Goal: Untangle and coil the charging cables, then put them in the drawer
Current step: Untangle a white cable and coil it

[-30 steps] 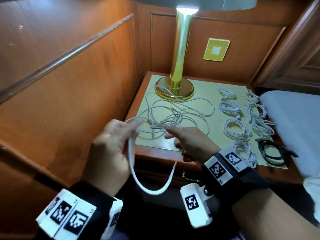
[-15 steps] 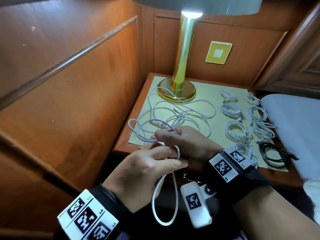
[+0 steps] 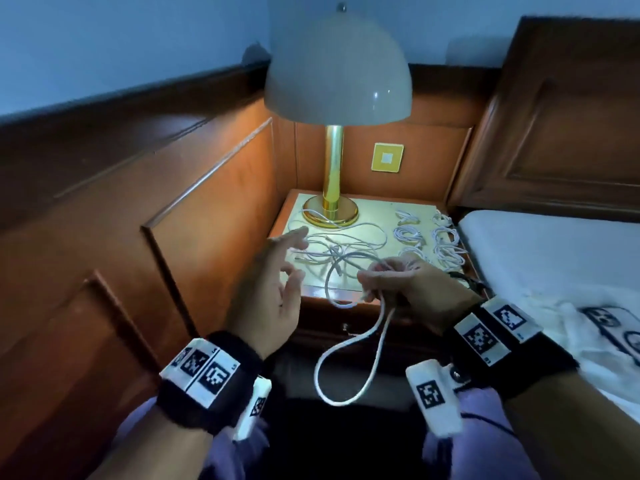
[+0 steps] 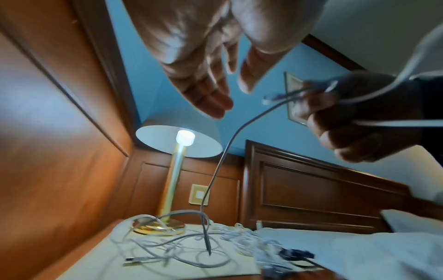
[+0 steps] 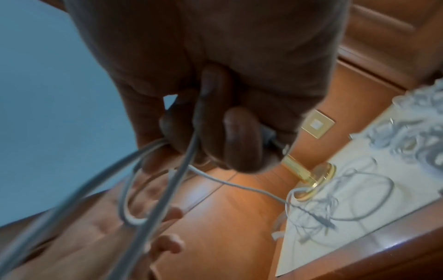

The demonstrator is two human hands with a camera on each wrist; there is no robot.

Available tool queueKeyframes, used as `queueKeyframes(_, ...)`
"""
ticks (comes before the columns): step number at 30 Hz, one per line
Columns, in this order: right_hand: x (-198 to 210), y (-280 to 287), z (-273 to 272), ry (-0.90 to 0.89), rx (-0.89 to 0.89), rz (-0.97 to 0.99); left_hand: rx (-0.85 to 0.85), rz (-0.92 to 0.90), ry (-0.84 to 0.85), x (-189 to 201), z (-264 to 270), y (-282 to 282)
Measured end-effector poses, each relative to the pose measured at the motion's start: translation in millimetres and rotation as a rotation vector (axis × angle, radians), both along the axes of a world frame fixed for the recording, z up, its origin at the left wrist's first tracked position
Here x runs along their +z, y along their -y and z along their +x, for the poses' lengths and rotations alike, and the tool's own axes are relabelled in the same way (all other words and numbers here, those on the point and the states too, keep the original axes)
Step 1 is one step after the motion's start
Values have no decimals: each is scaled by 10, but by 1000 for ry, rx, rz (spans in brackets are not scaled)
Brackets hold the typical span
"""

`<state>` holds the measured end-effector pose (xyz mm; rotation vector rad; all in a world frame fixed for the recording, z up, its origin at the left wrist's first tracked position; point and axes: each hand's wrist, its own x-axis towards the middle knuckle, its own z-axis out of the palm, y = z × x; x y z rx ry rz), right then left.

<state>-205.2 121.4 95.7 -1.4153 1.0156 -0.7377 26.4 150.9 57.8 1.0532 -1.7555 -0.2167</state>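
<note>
My right hand [image 3: 391,277] grips a white charging cable [image 3: 349,372] in front of the nightstand; a long loop of it hangs below the fist, and its fingers [image 5: 239,140] curl round the strands. One strand [image 4: 215,170] runs down to a loose tangle of white cables [image 3: 343,251] on the nightstand top. My left hand [image 3: 277,275] hovers to the left with its fingers [image 4: 210,94] spread and holds nothing. The drawer front [image 3: 346,327] below the top is closed.
A brass lamp [image 3: 330,202] stands at the back left of the nightstand [image 3: 311,292]. Several coiled white cables [image 3: 429,240] lie on its right half, with a black coil [image 3: 464,277] behind my right wrist. A bed [image 3: 554,251] borders the right; wood panelling the left.
My left hand has let go of the cable and moved left, fingers spread. My right hand now holds the gathered loops alone, and the hanging loop is longer. My head has tilted up.
</note>
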Motion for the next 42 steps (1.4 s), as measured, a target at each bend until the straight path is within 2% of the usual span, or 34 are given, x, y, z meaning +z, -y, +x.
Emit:
queueKeyframes(6,456,-880,-191,-47,103,-123,-256,200,150,309,-267,-444)
queueKeyframes(8,546,-1005,-267,-104,19,-200,-248,177,157,381,-321,-533)
queueKeyframes(11,586,-1000,-379,-250,-131,-370,-145,78,128,422,-375,-487)
queueKeyframes(13,482,-948,-433,-336,-171,-426,-99,79,107,375,-413,-389)
queueKeyframes(17,97,-834,-587,-416,-290,-410,-5,132,90,59,-479,-286)
queueKeyframes(20,-251,-703,-793,-402,-419,-376,114,198,-50,-172,-477,-137)
queueKeyframes(23,-484,-533,-923,-407,-487,-350,99,254,-178,-131,-553,149)
queueKeyframes(28,-612,-281,-856,-367,-417,-301,-43,330,-210,-106,-722,467)
queueKeyframes(31,-696,-141,-766,-261,-254,-224,-152,378,-226,-181,-892,522)
queueKeyframes(34,-857,-10,-666,-372,-98,-214,-300,438,-304,-117,-1055,546)
queueKeyframes(36,-994,78,-570,-406,-71,-190,-405,506,-363,-66,-1120,546)
queueKeyframes(39,-1103,187,-449,-254,-60,-185,-513,585,-396,-34,-1137,554)
queueKeyframes(42,-1070,280,-352,-60,-46,-168,-539,620,-441,-21,-1095,598)
